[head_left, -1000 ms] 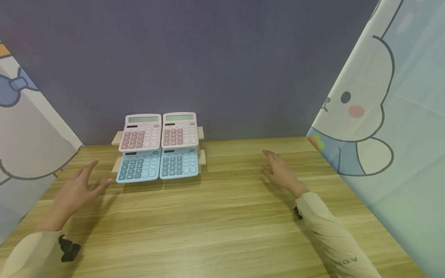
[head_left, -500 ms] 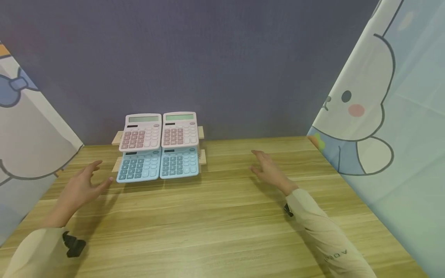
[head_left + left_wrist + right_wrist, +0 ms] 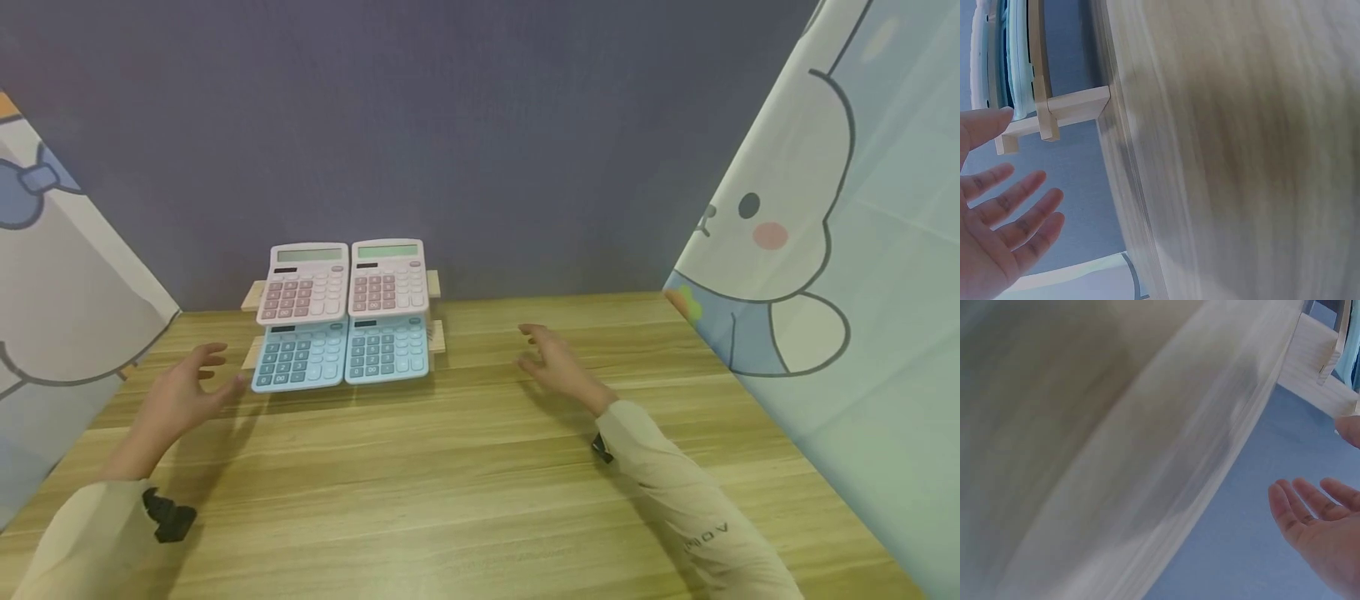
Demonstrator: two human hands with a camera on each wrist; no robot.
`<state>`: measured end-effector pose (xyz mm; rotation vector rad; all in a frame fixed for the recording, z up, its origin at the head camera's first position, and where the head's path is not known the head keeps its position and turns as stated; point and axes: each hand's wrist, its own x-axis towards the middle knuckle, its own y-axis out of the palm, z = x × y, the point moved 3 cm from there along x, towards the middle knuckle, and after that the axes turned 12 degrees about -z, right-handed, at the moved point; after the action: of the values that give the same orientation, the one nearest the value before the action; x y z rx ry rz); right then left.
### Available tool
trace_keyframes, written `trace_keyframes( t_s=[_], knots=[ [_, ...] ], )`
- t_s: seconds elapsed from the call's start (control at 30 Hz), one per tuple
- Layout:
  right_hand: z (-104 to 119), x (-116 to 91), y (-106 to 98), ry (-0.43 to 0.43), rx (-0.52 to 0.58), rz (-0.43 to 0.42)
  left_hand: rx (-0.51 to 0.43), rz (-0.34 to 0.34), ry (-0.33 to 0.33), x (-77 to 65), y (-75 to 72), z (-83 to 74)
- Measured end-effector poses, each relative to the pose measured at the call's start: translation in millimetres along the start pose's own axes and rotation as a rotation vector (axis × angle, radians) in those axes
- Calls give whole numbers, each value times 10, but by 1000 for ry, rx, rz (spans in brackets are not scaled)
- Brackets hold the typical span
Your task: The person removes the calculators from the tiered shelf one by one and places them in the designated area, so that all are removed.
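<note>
Two pink calculators (image 3: pixel 303 285) (image 3: pixel 387 278) lie side by side on the upper tier of a wooden rack (image 3: pixel 437 337), left of centre in the head view. Below them, on the lower tier, are two blue calculators (image 3: pixel 302 358) (image 3: pixel 387 350). My left hand (image 3: pixel 180 393) is just left of the rack, fingers loosely bent and thumb spread, holding nothing; its thumb tip is near the left blue calculator's corner, and contact is unclear. My right hand (image 3: pixel 558 367) hovers right of the rack, clearly apart from it, holding nothing.
A wood-grain table (image 3: pixel 465 467) spans the view. Behind the rack rises a dark blue-grey wall (image 3: pixel 480 150). Cartoon-printed curtains stand at the left (image 3: pixel 75 275) and the right (image 3: pixel 885 275). A black strap device (image 3: pixel 171 517) sits on the left wrist.
My right hand has moved left across the table, nearer the rack. The left hand has shifted slightly right and forward. The calculators and the rack have stayed in place.
</note>
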<state>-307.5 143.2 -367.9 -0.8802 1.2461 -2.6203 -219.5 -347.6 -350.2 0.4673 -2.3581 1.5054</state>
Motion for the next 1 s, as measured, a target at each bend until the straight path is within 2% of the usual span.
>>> trace_keyframes(
  t_s=[0.23, 0.47, 0.8, 1.0],
  knots=[
    [55, 81, 95, 41, 106, -13, -39, 2, -17, 39, 1, -26],
    [128, 172, 206, 72, 217, -27, -87, 13, -69, 92, 27, -9],
    [212, 295, 395, 156, 343, -4, -134, 39, -128, 148, 60, 23],
    [333, 358, 417, 194, 431, 28, -158, 53, -151, 178, 89, 27]
  ],
)
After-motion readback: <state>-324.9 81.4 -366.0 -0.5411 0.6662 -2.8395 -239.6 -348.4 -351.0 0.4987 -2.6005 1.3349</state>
